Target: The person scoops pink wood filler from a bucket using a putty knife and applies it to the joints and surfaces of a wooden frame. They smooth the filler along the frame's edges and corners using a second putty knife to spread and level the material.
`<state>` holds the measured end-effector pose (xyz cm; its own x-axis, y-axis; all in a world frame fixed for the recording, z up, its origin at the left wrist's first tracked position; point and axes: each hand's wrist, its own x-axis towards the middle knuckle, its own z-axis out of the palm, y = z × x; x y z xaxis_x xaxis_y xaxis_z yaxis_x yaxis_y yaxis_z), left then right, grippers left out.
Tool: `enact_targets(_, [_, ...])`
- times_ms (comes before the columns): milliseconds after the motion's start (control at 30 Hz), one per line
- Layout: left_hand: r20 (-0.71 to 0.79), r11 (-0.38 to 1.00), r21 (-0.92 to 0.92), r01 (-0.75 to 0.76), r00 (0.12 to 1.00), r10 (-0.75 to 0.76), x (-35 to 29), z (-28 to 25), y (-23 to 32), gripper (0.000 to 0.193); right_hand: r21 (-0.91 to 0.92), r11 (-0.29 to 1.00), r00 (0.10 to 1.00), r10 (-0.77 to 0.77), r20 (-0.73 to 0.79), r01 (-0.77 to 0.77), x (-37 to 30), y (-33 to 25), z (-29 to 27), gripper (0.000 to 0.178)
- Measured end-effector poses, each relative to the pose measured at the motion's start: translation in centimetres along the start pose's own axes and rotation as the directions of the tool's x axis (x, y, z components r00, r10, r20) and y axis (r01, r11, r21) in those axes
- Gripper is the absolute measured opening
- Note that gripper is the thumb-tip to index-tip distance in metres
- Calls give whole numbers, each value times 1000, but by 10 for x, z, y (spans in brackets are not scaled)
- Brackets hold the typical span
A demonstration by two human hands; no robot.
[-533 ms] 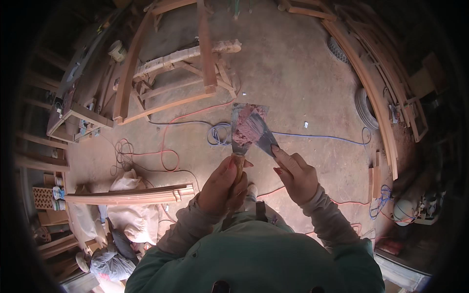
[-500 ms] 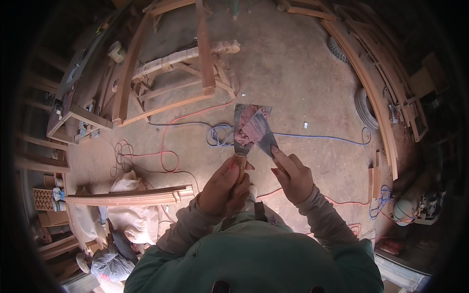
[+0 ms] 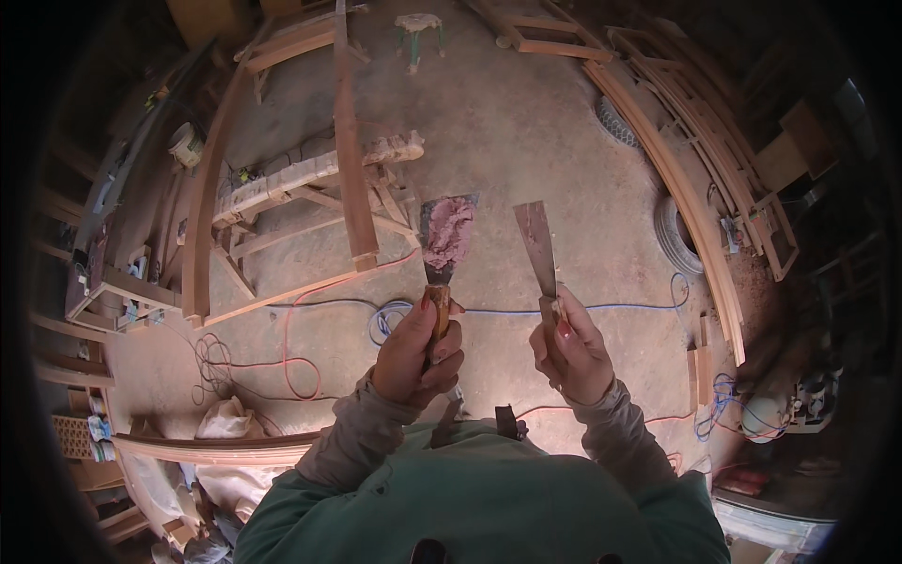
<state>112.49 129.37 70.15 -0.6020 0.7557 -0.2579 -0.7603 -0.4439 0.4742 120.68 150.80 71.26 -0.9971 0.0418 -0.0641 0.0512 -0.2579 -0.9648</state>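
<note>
Hands are up in front of the person, side by side but apart. The left hand [image 3: 418,352] is shut tight around the wooden handle of a putty knife [image 3: 443,246]. Its wide blade points up and has a thick lump of pink-brown filler [image 3: 449,235] stuck on it. The right hand [image 3: 573,355] is closed on the handle of a second putty knife [image 3: 537,252]. This blade is thinner, looks mostly bare and tilts a little to the left. The two blades do not touch.

Far below them is a dusty floor [image 3: 526,122]. A blue cable [image 3: 611,307] and a red cable [image 3: 301,310] lie across it. A wooden frame [image 3: 310,179] made of long planks stands to the left. Curved wooden strips [image 3: 676,179] lie to the right, with a tyre [image 3: 675,240] just beside them. A white sack [image 3: 225,423] sits at the lower left.
</note>
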Motion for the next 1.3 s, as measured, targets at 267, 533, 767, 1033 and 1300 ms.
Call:
enact_targets(267, [106, 992, -92, 82, 992, -72, 40, -4, 53, 35, 401, 911, 995, -81, -50, 94, 88, 13, 10, 50])
enact_targets(533, [-39, 983, 182, -14, 999, 22, 62, -7, 75, 33, 556, 691, 885, 320, 337, -462, 95, 13, -7, 44])
enact_targets(767, [-132, 945, 323, -41, 987, 88, 108, -6, 77, 34, 526, 684, 860, 351, 370, -505, 116, -1, -59, 47])
enact_targets(1033, [-104, 969, 243, 43, 994, -18, 213, 28, 62, 38, -775, 481, 900, -352, 258, 410, 204, -16, -135, 48])
enact_targets(1300, [-128, 959, 282, -32, 989, 71, 311, 88, 76, 36, -880, 357, 921, -340, 192, 315, 244, -4, -238, 47])
